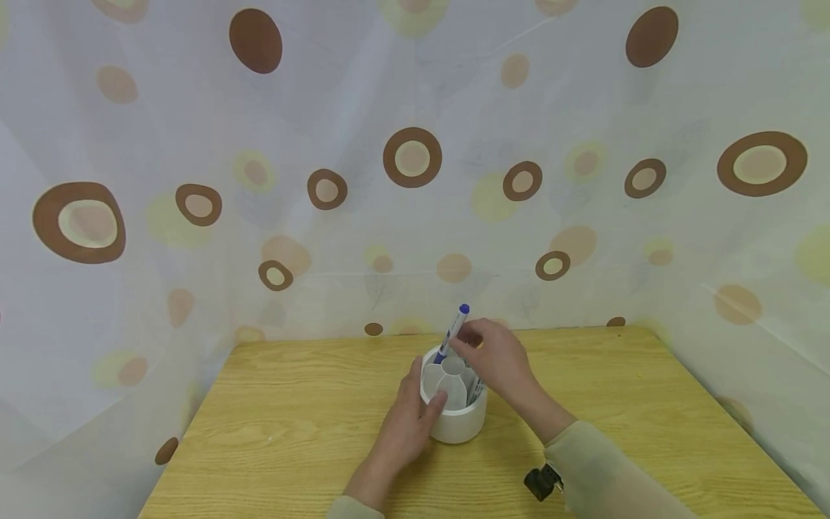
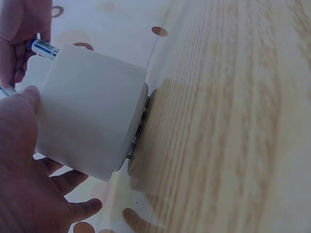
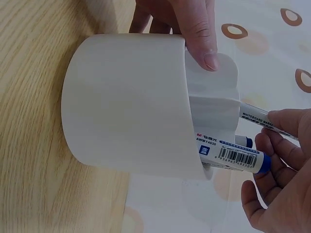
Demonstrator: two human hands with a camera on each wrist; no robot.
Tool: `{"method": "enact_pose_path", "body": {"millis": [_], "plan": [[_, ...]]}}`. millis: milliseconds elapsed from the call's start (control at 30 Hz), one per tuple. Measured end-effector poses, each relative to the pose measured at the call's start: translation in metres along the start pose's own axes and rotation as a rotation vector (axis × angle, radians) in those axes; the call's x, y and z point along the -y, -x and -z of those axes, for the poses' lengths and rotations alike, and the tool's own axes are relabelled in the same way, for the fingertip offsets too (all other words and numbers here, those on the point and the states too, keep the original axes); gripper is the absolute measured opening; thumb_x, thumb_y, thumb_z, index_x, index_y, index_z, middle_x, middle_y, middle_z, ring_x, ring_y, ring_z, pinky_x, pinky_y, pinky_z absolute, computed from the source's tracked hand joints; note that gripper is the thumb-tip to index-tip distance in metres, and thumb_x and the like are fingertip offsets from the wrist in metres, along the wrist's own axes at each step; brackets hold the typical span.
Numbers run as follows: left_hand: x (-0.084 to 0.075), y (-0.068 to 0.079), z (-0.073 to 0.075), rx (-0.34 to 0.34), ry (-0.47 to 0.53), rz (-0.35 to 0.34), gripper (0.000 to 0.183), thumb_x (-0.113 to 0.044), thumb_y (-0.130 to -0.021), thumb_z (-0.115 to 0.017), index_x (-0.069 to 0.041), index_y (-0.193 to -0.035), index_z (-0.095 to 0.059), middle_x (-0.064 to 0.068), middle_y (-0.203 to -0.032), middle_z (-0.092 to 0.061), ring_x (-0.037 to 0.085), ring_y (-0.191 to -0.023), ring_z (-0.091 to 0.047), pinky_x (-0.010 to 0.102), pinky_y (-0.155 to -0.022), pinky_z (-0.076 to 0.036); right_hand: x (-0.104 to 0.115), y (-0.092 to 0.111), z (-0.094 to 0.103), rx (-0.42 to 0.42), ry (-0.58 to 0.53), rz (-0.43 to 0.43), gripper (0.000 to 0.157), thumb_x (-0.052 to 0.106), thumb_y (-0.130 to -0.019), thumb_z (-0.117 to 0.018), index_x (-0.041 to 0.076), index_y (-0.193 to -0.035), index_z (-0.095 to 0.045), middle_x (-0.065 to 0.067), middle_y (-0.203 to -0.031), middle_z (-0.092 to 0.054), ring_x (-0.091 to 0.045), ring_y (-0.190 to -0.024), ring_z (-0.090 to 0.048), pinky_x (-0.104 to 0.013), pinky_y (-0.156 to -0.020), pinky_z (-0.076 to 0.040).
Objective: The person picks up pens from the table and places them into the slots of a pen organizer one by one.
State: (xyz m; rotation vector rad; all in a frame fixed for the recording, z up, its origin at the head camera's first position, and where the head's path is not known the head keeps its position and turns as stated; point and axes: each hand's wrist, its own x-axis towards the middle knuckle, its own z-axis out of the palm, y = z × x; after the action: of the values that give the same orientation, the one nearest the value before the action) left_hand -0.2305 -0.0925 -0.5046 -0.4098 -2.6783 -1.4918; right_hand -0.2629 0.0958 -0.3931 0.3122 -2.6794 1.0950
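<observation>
A white round pen holder (image 1: 457,427) with petal-shaped dividers stands on the wooden table. My left hand (image 1: 407,422) grips its left side, thumb over the rim and fingers spread along the outer wall in the left wrist view. Over the opening, my right hand (image 1: 496,357) pinches a whiteboard marker (image 1: 454,328) between thumb and fingers. That white marker has blue ends and leans upward, its lower end at a rear compartment. Several other blue-ended markers (image 3: 233,155) sit in a compartment on the right, close to the right hand's curled fingers.
The wooden tabletop (image 1: 311,425) reaches back to a wall sheet (image 1: 363,94) patterned with brown, peach and yellow ovals, which also hangs at both sides. A small black device (image 1: 542,481) is at the right sleeve.
</observation>
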Motion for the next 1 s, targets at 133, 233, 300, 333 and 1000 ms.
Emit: {"method": "enact_pose_path", "body": {"millis": [133, 233, 300, 333, 1000], "plan": [[-0.0010, 0.0010, 0.0006, -0.002, 0.001, 0.000, 0.087, -0.059, -0.116, -0.047, -0.012, -0.178, -0.010, 0.024, -0.176, -0.029, 0.045, -0.156, -0.042, 0.067, -0.125, -0.036, -0.0007, -0.0012, -0.0009, 0.009, 0.008, 0.006, 0.014, 0.026, -0.105, -0.079, 0.013, -0.110, -0.082, 0.000, -0.101, -0.075, -0.022, -0.097, -0.066, -0.044, -0.085, -0.061], [-0.0005, 0.0001, 0.0002, 0.003, -0.003, 0.012, 0.087, -0.060, -0.116, -0.046, -0.013, -0.179, -0.009, 0.023, -0.177, -0.028, 0.044, -0.157, -0.042, 0.066, -0.125, -0.035, -0.0005, -0.0003, -0.0009, 0.011, 0.019, 0.014, 0.014, 0.025, -0.104, -0.080, 0.013, -0.110, -0.081, 0.001, -0.099, -0.074, -0.022, -0.097, -0.066, -0.045, -0.086, -0.062], [0.0001, -0.0006, -0.0002, 0.009, -0.008, 0.021, 0.087, -0.061, -0.115, -0.045, -0.014, -0.179, -0.008, 0.022, -0.178, -0.027, 0.043, -0.158, -0.041, 0.065, -0.126, -0.035, -0.0006, 0.0004, -0.0010, 0.011, 0.026, 0.022, 0.014, 0.025, -0.104, -0.080, 0.012, -0.110, -0.081, 0.001, -0.099, -0.074, -0.022, -0.096, -0.066, -0.045, -0.086, -0.062], [0.0003, -0.0005, -0.0003, 0.009, -0.007, 0.021, 0.088, -0.061, -0.115, -0.045, -0.014, -0.179, -0.008, 0.022, -0.178, -0.027, 0.043, -0.158, -0.040, 0.065, -0.126, -0.035, -0.0007, 0.0006, -0.0011, 0.010, 0.029, 0.028, 0.014, 0.024, -0.104, -0.081, 0.012, -0.110, -0.082, 0.001, -0.099, -0.074, -0.022, -0.096, -0.066, -0.045, -0.087, -0.062], [-0.0012, 0.0005, 0.0009, 0.008, 0.003, 0.017, 0.087, -0.059, -0.115, -0.048, -0.014, -0.179, -0.009, 0.022, -0.177, -0.028, 0.044, -0.157, -0.040, 0.067, -0.125, -0.034, -0.0077, 0.0065, 0.0014, -0.019, 0.067, 0.051, 0.024, 0.023, -0.103, -0.081, 0.011, -0.123, -0.083, 0.001, -0.105, -0.075, -0.025, -0.104, -0.068, -0.046, -0.084, -0.060]]}}
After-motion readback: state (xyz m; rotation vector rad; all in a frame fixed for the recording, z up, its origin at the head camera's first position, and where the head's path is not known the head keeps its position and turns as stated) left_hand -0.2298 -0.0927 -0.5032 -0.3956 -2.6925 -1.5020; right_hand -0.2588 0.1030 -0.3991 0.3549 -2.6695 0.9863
